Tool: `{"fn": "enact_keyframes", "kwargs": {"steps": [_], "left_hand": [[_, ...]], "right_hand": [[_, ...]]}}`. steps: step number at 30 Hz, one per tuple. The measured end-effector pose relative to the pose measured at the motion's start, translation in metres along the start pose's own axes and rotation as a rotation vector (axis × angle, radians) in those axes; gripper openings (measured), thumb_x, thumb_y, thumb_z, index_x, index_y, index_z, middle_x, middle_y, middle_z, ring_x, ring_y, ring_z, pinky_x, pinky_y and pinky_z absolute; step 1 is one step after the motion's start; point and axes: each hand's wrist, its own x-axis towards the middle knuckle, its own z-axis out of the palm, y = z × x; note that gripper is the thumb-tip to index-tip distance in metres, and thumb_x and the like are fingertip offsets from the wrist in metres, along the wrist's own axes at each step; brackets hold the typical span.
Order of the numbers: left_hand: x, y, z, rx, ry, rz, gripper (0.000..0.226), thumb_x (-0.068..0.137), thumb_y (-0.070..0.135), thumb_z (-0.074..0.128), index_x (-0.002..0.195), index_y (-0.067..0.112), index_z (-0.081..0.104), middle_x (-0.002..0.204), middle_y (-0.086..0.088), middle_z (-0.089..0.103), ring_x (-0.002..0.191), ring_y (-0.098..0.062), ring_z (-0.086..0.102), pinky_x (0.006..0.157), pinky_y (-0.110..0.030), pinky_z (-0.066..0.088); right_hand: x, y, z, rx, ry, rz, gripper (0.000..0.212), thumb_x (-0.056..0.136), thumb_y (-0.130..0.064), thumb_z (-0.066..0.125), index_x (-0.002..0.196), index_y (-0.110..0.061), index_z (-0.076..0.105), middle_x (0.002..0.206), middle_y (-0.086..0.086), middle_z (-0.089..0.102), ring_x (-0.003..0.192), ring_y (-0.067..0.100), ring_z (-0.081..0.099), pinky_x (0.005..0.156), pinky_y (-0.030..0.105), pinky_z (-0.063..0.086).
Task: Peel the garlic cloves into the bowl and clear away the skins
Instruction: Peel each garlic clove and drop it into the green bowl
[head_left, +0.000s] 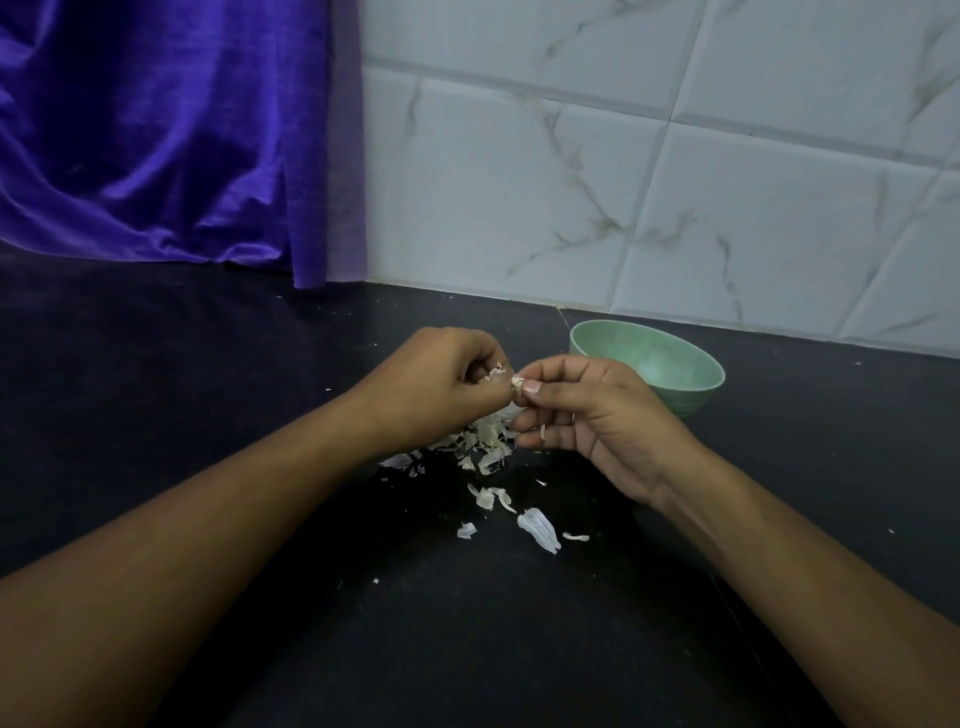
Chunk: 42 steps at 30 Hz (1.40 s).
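Slippage threatens: left hand (441, 376) and right hand (602, 415) pinch one small pale garlic clove (517, 383) by fingertips only, above scattered papery white skins (488, 447), near the round pale-green bowl (696, 387).

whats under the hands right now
A pile of garlic skins lies on the black counter below the left hand and right hand, which pinch a garlic clove; loose bits trail nearer. The hands cover the pile's far part, so anything there is hidden.
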Motion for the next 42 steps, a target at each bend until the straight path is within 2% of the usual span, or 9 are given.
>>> {"fn": "enact_keyframes", "kwargs": {"steps": [4,9,15,19,24,31,33,38,42], "left_hand": [[0.0017,-0.0036,-0.0079,0.095,0.105,0.028,0.008,0.092,0.028,0.067,0.087,0.025,0.072,0.071,0.009,0.067,0.062,-0.003,0.059,0.061,-0.029,0.047],[0.0029,-0.0047,-0.0073,0.079,0.084,0.031,0.011,0.098,0.031,0.069,0.092,0.026,0.077,0.069,0.014,0.067,0.063,0.004,0.060,0.060,-0.021,0.043],[0.0034,-0.0056,-0.0062,0.037,0.056,0.022,0.013,0.099,0.034,0.070,0.095,0.025,0.079,0.073,0.013,0.069,0.063,0.003,0.061,0.066,-0.030,0.056],[0.0033,-0.0077,-0.0057,0.042,0.043,0.014,0.004,0.091,0.033,0.078,0.091,0.029,0.077,0.073,0.010,0.070,0.063,-0.001,0.062,0.063,-0.027,0.051],[0.0039,-0.0082,-0.0068,-0.028,0.030,0.036,0.011,0.091,0.027,0.079,0.088,0.027,0.068,0.071,0.010,0.064,0.058,-0.001,0.056,0.058,-0.027,0.048],[0.0032,-0.0062,-0.0069,-0.030,-0.019,0.028,0.008,0.095,0.033,0.074,0.091,0.027,0.077,0.073,0.009,0.071,0.061,-0.002,0.063,0.061,-0.030,0.055],[0.0037,-0.0050,-0.0069,-0.081,-0.033,0.020,0.007,0.094,0.032,0.076,0.092,0.026,0.078,0.073,0.007,0.072,0.059,-0.007,0.065,0.059,-0.030,0.057],[0.0030,-0.0052,-0.0056,-0.029,0.011,0.022,0.011,0.088,0.038,0.082,0.091,0.027,0.079,0.064,0.018,0.066,0.053,0.005,0.057,0.054,-0.013,0.043],[0.0018,-0.0045,-0.0060,-0.014,0.039,0.049,0.011,0.088,0.037,0.082,0.092,0.027,0.080,0.069,0.014,0.069,0.058,0.002,0.059,0.056,-0.016,0.045]], "right_hand": [[-0.0020,-0.0011,0.0029,0.078,-0.051,0.074,0.014,0.085,-0.002,0.068,0.099,-0.001,0.066,0.083,0.012,0.071,0.070,0.021,0.073,0.064,0.032,0.063],[-0.0024,-0.0006,0.0022,0.010,0.013,-0.030,0.011,0.092,0.004,0.068,0.101,-0.001,0.066,0.089,0.019,0.073,0.074,0.025,0.075,0.064,0.033,0.064],[-0.0023,0.0011,0.0001,-0.098,0.047,-0.104,0.015,0.087,0.006,0.073,0.101,0.003,0.070,0.080,0.021,0.072,0.072,0.026,0.075,0.065,0.032,0.064],[-0.0028,0.0013,0.0019,-0.182,0.057,-0.138,0.013,0.100,-0.006,0.065,0.107,0.004,0.065,0.095,0.027,0.074,0.076,0.029,0.076,0.064,0.032,0.064],[-0.0019,0.0021,0.0024,-0.200,0.036,-0.138,0.011,0.105,-0.007,0.056,0.113,0.000,0.058,0.102,0.027,0.074,0.078,0.030,0.077,0.063,0.033,0.064],[-0.0010,0.0025,-0.0034,-0.294,0.080,-0.229,0.009,0.093,-0.001,0.072,0.101,0.004,0.072,0.083,0.009,0.077,0.065,0.018,0.069,0.057,0.029,0.061],[-0.0005,0.0025,-0.0045,-0.266,0.086,-0.227,0.011,0.092,0.002,0.071,0.102,0.005,0.072,0.082,0.009,0.077,0.064,0.018,0.070,0.057,0.029,0.062],[0.0000,0.0044,-0.0031,-0.242,0.069,-0.206,0.012,0.096,0.001,0.067,0.107,0.002,0.070,0.089,0.016,0.078,0.074,0.025,0.077,0.062,0.031,0.063],[-0.0008,0.0030,-0.0021,-0.237,0.083,-0.215,0.013,0.094,-0.003,0.071,0.105,0.002,0.066,0.089,0.016,0.078,0.073,0.028,0.077,0.060,0.032,0.062]]}}
